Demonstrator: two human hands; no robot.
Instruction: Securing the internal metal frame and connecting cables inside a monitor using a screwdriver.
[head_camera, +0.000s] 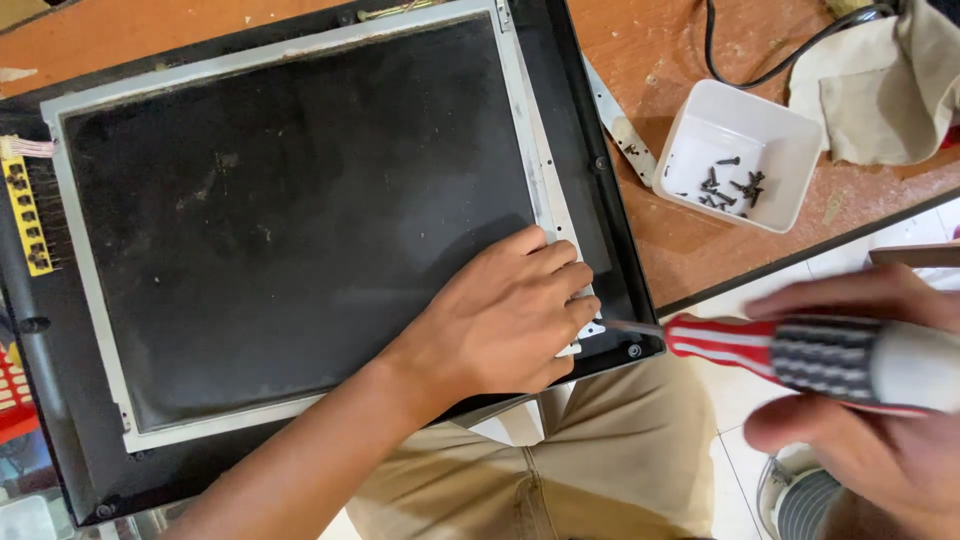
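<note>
A dark flat display panel (290, 210) in a metal frame lies inside a black casing (590, 130) on a wooden table. My left hand (510, 315) rests flat on the panel's near right corner, fingers spread over the frame's edge. My right hand (870, 400) grips a screwdriver (790, 355) with a red, white and black handle. Its thin shaft points left toward the casing's corner, close to my left fingertips. A black screw (634, 351) sits in that corner of the casing.
A white square tub (790, 135) holding several small black screws stands on the wooden table (680, 230) to the right. A beige cloth (880, 85) and a black cable (760, 70) lie behind it. A yellow connector strip (25, 205) is at the panel's left edge.
</note>
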